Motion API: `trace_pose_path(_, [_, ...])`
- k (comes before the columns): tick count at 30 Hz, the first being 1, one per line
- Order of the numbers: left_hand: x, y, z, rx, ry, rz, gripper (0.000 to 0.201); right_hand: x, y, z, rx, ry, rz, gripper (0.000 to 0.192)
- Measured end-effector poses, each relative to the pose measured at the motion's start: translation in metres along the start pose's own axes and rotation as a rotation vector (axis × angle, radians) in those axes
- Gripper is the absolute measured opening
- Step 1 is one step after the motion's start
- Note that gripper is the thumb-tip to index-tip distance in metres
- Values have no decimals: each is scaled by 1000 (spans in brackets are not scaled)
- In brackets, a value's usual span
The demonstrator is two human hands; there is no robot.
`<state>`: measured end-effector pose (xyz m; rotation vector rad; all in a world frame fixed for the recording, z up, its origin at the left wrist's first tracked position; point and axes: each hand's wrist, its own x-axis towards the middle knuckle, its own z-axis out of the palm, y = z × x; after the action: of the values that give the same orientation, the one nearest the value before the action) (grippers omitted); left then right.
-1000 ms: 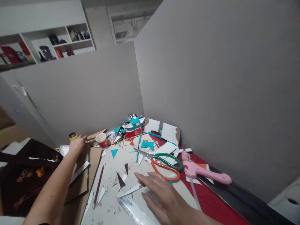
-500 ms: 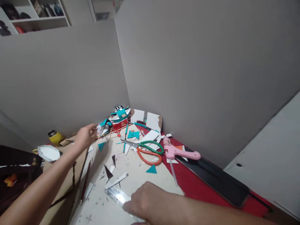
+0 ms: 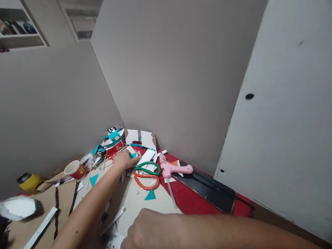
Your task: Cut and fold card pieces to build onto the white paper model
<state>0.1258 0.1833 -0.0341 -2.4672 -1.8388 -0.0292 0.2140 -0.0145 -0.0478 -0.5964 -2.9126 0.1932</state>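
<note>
Stretched further forward than half a second earlier, the left hand (image 3: 126,160) is now laid on the blades of the scissors (image 3: 145,173), where before it was hovering by the paper scraps to the left. Its fingers are spread low and flat over the blade end; whether anything is pinched under them cannot be told. The right hand (image 3: 147,230) is kept at the near edge of the white board (image 3: 140,200), curled into a loose fist on what looks like a clear ruler, mostly hidden under it.

The scissors, with one green and one orange handle loop, are seen lying on the board, handles toward the camera. Just to their right a pink glue gun (image 3: 174,168) is laid on the red cloth (image 3: 192,200), beside a long black strip (image 3: 207,188). A teal triangle (image 3: 150,195) is set just below the orange loop, and another teal triangle (image 3: 93,180) lies left of the forearm. A heap of teal, white and red cuttings (image 3: 114,140) is piled in the corner of the grey partition walls (image 3: 168,86); on a black piece at its top the letters "ST" can be read. To the left are found a red-and-white paper cup (image 3: 74,169), its print too small to read, a yellow bottle (image 3: 28,181) and brown cardboard (image 3: 62,197).
</note>
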Motion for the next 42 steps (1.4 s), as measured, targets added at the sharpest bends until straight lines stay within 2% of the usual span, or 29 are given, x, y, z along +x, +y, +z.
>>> trace_pose_path(5, [-1,5,-1,10,21,32,91,1,0,5,29,34,-16,6])
trace_pose_path(10, [-1,23,-4,-14,-73,88,93,3,3,9,44,24,-3,6])
trace_pose_path(13, [-2,35,-6,-15,-91,118,92,3,5,11,68,17,-6,4])
trace_pose_path(17, [6,47,-7,-15,-127,111,76,3,5,9,114,30,-8,9])
trace_pose_path(23, [30,49,-9,-82,-279,101,32,1,3,3,55,5,7,12])
trace_pose_path(29, [36,34,-12,-281,-345,81,33,2,4,9,88,0,12,13])
trace_pose_path(32, [33,24,-8,-418,-320,49,33,3,6,13,63,29,18,10])
trace_pose_path(37, [24,13,3,-673,-201,32,31,2,6,10,63,15,14,7])
trace_pose_path(39, [24,11,6,-780,-127,29,30,1,6,8,63,10,16,7])
trace_pose_path(42, [30,5,4,-912,47,-17,31,0,5,8,52,18,15,11])
